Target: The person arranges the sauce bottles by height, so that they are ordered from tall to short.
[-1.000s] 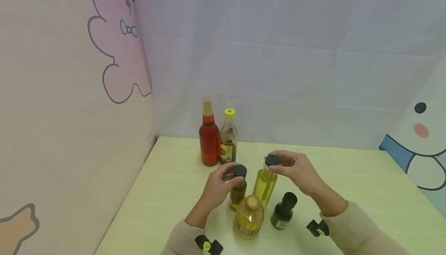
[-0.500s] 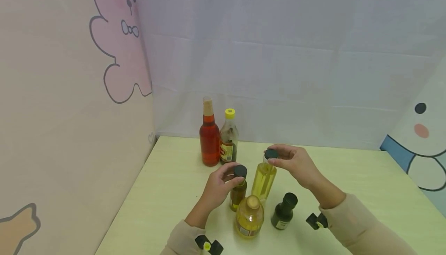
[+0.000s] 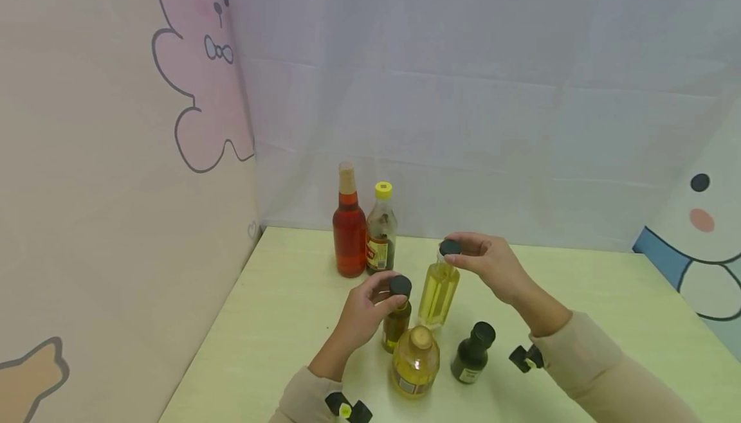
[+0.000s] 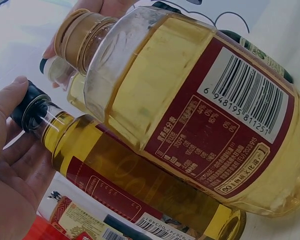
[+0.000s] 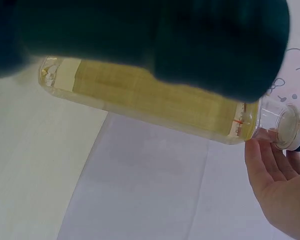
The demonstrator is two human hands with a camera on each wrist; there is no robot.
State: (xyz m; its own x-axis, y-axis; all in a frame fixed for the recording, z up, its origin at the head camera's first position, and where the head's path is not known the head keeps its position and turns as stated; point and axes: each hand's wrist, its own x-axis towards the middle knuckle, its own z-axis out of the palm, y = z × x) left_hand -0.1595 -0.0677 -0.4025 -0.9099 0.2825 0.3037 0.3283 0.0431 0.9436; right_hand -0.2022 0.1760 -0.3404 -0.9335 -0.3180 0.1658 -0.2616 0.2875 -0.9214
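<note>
Left hand (image 3: 363, 310) sits centre-low in the head view, fingers curled round the black cap (image 3: 400, 285) of a small amber bottle (image 3: 396, 323); that bottle stands upright on the worktop (image 3: 278, 320). Left wrist view confirms it: thumb and fingers wrap the dark cap, palm just beside the neck.

Right hand (image 3: 489, 265), just right of centre, pinches the dark cap (image 3: 449, 247) on a tall clear bottle of pale yellow liquid (image 3: 438, 291). The bottle is upright; whether its base touches the worktop cannot be told from the head view. Right wrist view shows fingertips (image 5: 262, 162) against the cap end, with the bottle body running across the frame.

In front of both, lower centre: squat yellow oil bottle with tan cap (image 3: 414, 362), just beside the amber bottle. Right of it, a small dark bottle with black cap (image 3: 473, 352), apart from the others.

Further back, near the rear curtain (image 3: 463, 89): red bottle (image 3: 349, 230) and yellow-capped dark bottle (image 3: 381, 230), touching or nearly so.
</note>
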